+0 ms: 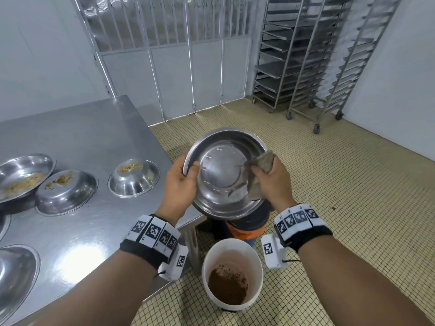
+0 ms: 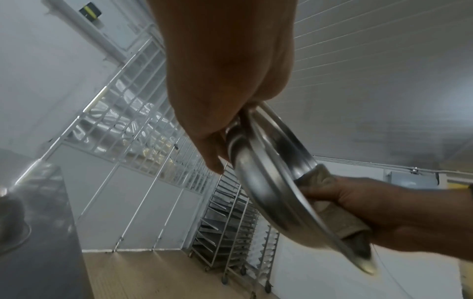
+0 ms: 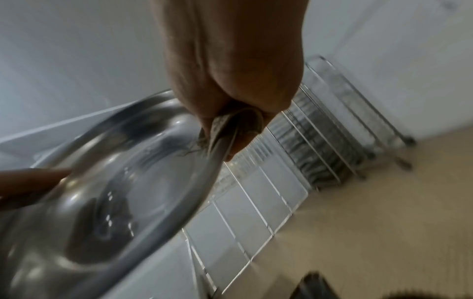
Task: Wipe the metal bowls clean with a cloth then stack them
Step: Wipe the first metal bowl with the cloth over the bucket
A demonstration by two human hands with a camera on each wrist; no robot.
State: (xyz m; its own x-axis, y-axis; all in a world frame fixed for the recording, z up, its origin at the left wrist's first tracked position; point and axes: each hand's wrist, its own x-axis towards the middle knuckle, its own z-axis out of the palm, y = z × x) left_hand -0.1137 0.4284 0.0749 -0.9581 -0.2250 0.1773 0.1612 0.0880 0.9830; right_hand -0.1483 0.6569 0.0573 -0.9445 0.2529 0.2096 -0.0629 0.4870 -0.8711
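Observation:
I hold a shiny metal bowl (image 1: 221, 170) tilted toward me above the floor, just off the table's corner. My left hand (image 1: 181, 182) grips its left rim, thumb inside. My right hand (image 1: 268, 180) pinches a beige cloth (image 1: 261, 168) over the bowl's right rim, the cloth folded across the edge. In the left wrist view the bowl (image 2: 258, 178) shows edge-on with the cloth (image 2: 332, 214) wrapped on its rim. In the right wrist view, fingers clamp the cloth (image 3: 230, 125) on the bowl (image 3: 115, 192). Three dirty bowls with crumbs (image 1: 134, 177) (image 1: 66, 191) (image 1: 21, 177) sit on the steel table (image 1: 82, 128).
A white bucket (image 1: 231, 250) holding brown waste stands on the tiled floor below the bowl, beside an orange and black bin (image 1: 244, 229). More bowls (image 1: 14, 274) lie at the table's left edge. Wheeled tray racks (image 1: 306, 55) stand at the back right.

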